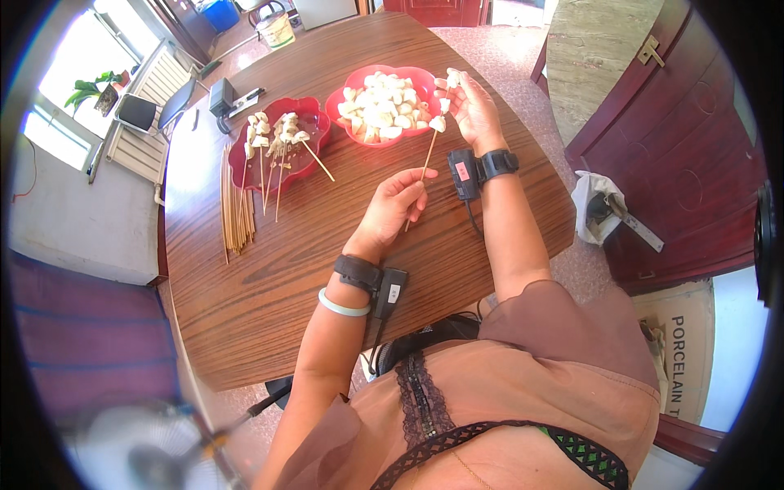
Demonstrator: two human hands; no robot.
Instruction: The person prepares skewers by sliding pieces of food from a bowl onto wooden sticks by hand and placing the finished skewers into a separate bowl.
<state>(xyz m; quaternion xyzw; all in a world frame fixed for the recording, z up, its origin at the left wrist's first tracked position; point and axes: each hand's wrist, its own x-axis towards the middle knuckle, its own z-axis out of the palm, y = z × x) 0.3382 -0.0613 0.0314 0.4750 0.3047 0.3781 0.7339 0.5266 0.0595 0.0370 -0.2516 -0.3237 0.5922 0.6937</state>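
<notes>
My left hand [392, 206] pinches a thin wooden skewer [428, 157] that slants up to the right over the table. A few pale food chunks [438, 124] are threaded near its upper end. At that end my right hand [478, 114] grips another pale chunk [453, 75] between thumb and fingers; whether the tip has pierced it I cannot tell. Left of my right hand, a pink scalloped bowl [333, 112] holds a heap of cut pale chunks. Further left, a red scalloped bowl [306, 167] holds several loaded skewers [286, 131], their sticks hanging over the rim.
A bundle of bare skewers [235, 216] lies beside the red bowl on the wooden table [310, 253]. Behind it stands a dark device [221, 96]. A white bag [594, 208] hangs by the red door [678, 163]. A blurred fan [147, 449] is at lower left.
</notes>
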